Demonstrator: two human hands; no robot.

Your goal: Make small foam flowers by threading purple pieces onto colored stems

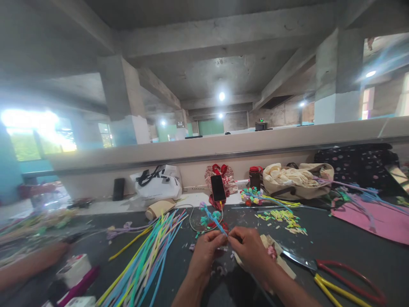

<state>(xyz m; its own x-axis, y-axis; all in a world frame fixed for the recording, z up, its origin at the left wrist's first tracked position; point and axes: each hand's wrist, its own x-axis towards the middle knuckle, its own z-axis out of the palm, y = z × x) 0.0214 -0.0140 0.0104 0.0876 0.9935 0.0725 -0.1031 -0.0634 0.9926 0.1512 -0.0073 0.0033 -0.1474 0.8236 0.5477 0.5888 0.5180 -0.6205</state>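
Observation:
My left hand [206, 251] and my right hand [251, 247] meet at the middle front of the dark table, fingertips pinched on a blue pipe cleaner stem [216, 221]. It tilts up and away from me, with a lilac tip at its far end. Teal fuzzy pieces [206, 220] show around it; whether they are joined to it I cannot tell. Under my right forearm lies a beige wrapper [286, 266] with small pink pieces. To the left spreads a bundle of long multicoloured pipe cleaners [150, 256]. Scissors [315, 266] with red and yellow handles lie at right.
A phone [218, 188] on a cable leans against a patterned red bag [228, 177]. Behind my right hand are cut yellow pieces [284, 219] and a colourful flower bunch [255, 196]. A pink sheet [367, 217] lies far right. Another person's arm [32, 264] reaches in at left.

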